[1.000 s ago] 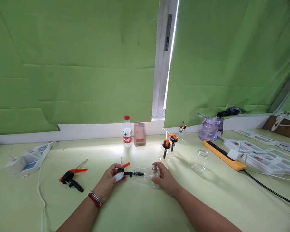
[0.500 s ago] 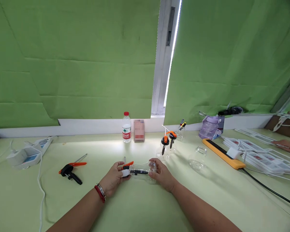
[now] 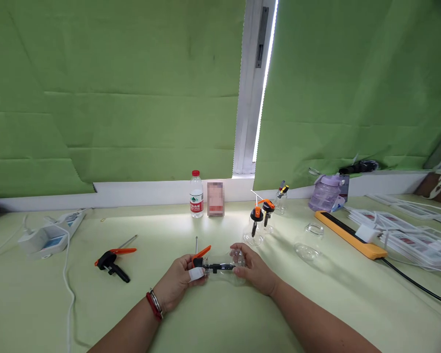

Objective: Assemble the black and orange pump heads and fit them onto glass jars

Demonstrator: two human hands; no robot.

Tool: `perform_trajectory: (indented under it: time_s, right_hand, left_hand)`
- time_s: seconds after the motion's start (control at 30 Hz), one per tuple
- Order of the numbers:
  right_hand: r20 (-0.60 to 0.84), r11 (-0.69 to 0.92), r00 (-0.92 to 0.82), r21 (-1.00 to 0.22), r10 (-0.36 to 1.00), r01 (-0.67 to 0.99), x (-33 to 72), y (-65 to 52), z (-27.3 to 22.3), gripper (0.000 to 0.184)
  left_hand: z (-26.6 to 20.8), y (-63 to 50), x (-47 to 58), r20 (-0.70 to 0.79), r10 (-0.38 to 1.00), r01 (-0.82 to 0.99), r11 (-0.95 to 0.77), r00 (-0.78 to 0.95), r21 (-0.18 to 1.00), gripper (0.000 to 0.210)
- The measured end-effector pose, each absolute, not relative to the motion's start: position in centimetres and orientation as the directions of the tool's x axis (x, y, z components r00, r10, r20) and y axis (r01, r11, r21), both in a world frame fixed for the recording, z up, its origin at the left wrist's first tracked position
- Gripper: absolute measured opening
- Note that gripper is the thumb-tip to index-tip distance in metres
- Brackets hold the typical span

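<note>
A clear bottle [image 3: 224, 278] is held sideways low over the table, with its neck toward the left. My left hand [image 3: 174, 282] is closed around the neck end, at a black pump top with an orange lever [image 3: 202, 255] and a thin metal spout pointing up. The pump's black tube runs inside the bottle. A white wrap covers one left finger. Wrapped about the wide base end is my right hand [image 3: 259, 272], thumb on the near side. Further left lies a loose pump top [image 3: 112, 262], black with an orange lever.
Bottles with orange-and-black pump tops [image 3: 256, 230] stand ahead, near a topless clear bottle [image 3: 308, 242]. A water bottle [image 3: 196, 194] and small box [image 3: 215, 198] stand behind. An orange power strip [image 3: 349, 235], white frames [image 3: 415, 245] and a purple jug [image 3: 325, 193] are rightward.
The scene has shifted slightly right in view. More of the orange lever and spout shows at my left hand. Another person's hands at the far right have left the view.
</note>
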State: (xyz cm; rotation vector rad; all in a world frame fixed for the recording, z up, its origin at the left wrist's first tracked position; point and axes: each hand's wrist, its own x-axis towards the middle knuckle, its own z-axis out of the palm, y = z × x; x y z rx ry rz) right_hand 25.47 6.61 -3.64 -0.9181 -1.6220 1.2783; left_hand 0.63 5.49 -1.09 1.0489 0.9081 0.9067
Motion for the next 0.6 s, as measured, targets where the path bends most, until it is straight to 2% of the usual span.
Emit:
perform_trajectory:
  time_s: [0.17, 0.3, 0.6]
  right_hand:
    - [0.166, 0.197, -0.374, -0.979, 0.912, 0.045, 25.47, 6.47, -3.48, 0.059]
    - [0.166, 0.198, -0.375, -0.979, 0.912, 0.049, 25.45, 6.35, -3.70, 0.062]
    - [0.205, 0.264, -0.379, -0.958, 0.902, 0.110, 25.09, 5.66, -4.10, 0.063]
  left_hand:
    - [-1.18, 5.61, 0.41, -0.131, 0.907, -0.126, 0.197, 0.401, 0.972, 0.035]
    - [-1.12, 5.51, 0.44, -0.146, 0.892, -0.139, 0.225, 0.428, 0.964, 0.027]
    - [-1.60, 4.88, 1.32, -0.252, 0.870, -0.174, 0.352, 0.425, 0.920, 0.040]
